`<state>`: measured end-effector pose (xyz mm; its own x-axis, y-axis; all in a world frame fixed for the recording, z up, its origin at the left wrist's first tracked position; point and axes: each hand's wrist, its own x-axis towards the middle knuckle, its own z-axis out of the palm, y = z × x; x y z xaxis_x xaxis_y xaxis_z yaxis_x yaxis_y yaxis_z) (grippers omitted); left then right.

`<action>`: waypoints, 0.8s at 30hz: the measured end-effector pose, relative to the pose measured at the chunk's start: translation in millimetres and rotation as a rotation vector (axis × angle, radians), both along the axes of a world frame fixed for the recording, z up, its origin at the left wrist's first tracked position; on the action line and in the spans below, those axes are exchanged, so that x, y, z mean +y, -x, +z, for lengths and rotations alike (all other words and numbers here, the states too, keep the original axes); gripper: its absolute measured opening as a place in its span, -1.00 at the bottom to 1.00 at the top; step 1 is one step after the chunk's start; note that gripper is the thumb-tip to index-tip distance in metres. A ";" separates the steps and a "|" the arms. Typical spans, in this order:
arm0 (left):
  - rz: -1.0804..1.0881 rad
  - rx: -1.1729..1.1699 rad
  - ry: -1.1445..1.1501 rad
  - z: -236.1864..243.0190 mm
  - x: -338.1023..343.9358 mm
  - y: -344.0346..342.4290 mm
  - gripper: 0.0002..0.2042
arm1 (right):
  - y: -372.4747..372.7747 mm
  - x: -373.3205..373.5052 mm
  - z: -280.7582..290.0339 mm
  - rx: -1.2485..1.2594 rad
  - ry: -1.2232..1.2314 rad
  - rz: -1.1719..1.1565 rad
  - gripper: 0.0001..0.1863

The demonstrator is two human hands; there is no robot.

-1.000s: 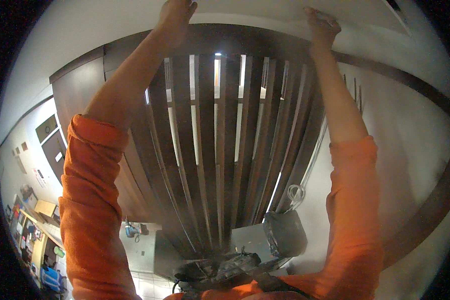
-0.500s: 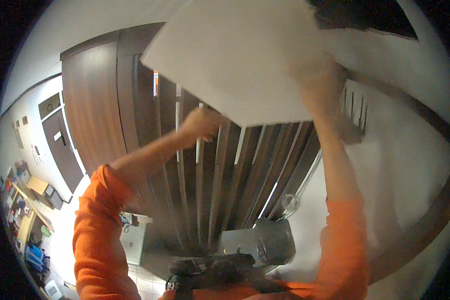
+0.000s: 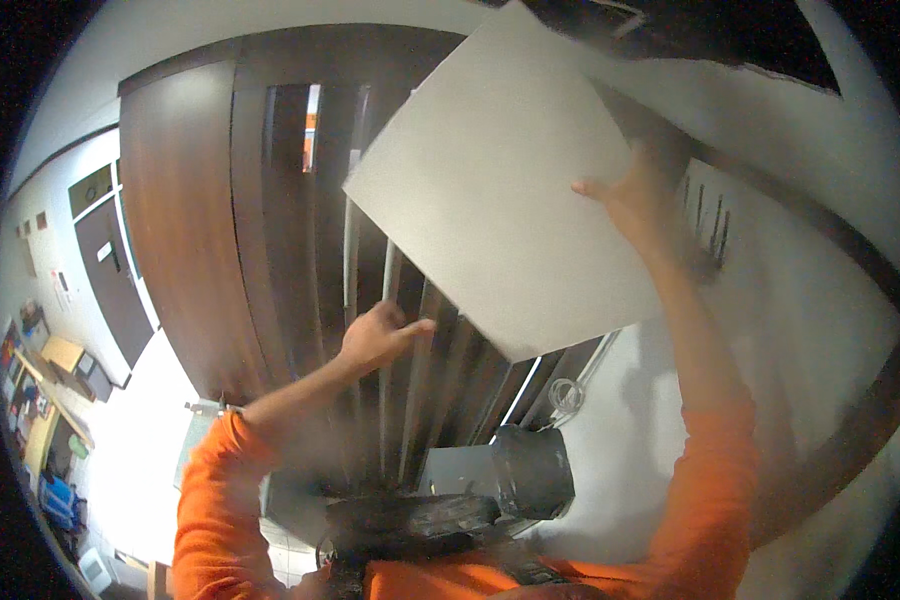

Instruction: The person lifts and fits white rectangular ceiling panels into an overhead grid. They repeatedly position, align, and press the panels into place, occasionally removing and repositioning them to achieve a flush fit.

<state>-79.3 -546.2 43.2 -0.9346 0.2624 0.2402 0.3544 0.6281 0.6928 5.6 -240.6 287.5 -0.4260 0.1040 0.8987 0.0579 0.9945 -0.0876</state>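
A flat, pale square panel point(image 3: 500, 190) is tilted in front of a dark slatted wood partition. My right hand point(image 3: 635, 205) grips its right edge, thumb flat on the near face and fingers hidden behind. Below the panel's lower left edge, apart from it, is my left hand point(image 3: 378, 338). Its fingers are curled and its thumb points right; whether anything small sits inside the curl is hidden.
A dark, ragged-edged opening point(image 3: 710, 40) lies at the upper right. Behind the panel stand dark wooden slats point(image 3: 355, 420), with a wood cabinet panel point(image 3: 185, 230) to the left. Below are a black bin-like container point(image 3: 533, 470) and a coiled white cable point(image 3: 567, 396).
The panel has come down and slightly right, showing more of its upper part, with my right hand still on its edge. My left hand has dropped lower and away from the panel's edge.
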 end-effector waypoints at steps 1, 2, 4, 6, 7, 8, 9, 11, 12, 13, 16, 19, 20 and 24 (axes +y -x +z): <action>-0.010 0.002 -0.237 -36.9 2.4 18.4 -0.26 | -4.9 4.5 2.3 -0.027 0.085 0.027 -0.03; -0.004 0.000 -0.474 -72.7 2.1 33.7 -0.23 | -2.9 7.0 4.5 -0.059 0.169 0.073 -0.01; -0.218 0.032 -0.883 -85.0 12.7 40.6 -0.32 | 23.4 42.1 -1.1 -0.003 0.223 0.124 0.05; -0.458 -0.206 -0.977 -51.0 12.1 29.9 -0.45 | 22.6 45.6 0.3 -0.096 0.370 0.242 0.13; -0.558 -0.324 -1.027 -33.4 5.9 22.2 -0.52 | 11.0 22.4 7.6 -0.222 0.491 0.347 0.18; -0.517 -0.314 -1.049 -16.2 8.2 17.7 -0.68 | 11.4 26.6 9.2 -0.260 0.532 0.383 0.21; -0.496 -0.317 -1.068 -2.5 8.9 11.8 -0.68 | 16.1 30.1 9.5 -0.305 0.575 0.420 0.24; -0.483 -0.325 -1.085 32.9 16.1 -2.1 -0.68 | 48.8 79.3 4.2 -0.229 0.513 0.369 0.25; -0.377 -0.292 -1.057 51.8 18.6 -8.4 -0.66 | 50.6 88.1 4.0 -0.194 0.481 0.344 0.26; -0.364 -0.215 -1.055 70.0 22.3 -19.3 -0.58 | 47.8 100.1 4.7 -0.148 0.458 0.316 0.26; -0.385 -0.129 -1.019 97.8 2.0 -28.5 -0.43 | -9.8 27.6 13.6 -0.236 0.348 0.480 0.22; -0.282 -0.072 -1.047 140.8 -2.6 -42.2 -0.46 | -84.3 13.3 -13.1 -0.267 -0.309 0.591 0.12; -0.344 -0.091 -1.030 160.8 -4.4 -47.0 -0.47 | -110.1 3.6 -26.8 -0.239 -0.350 0.538 0.06; -0.461 -0.211 -1.058 219.8 -4.9 -72.7 -0.56 | -134.7 0.5 -64.8 -0.061 -0.437 0.210 -0.15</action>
<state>-6.6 -551.0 262.9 -0.8506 0.3487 0.3935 0.2138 -0.4544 0.8648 140.3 -240.1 222.7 -0.4506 -0.3712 0.8119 -0.1555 0.9282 0.3381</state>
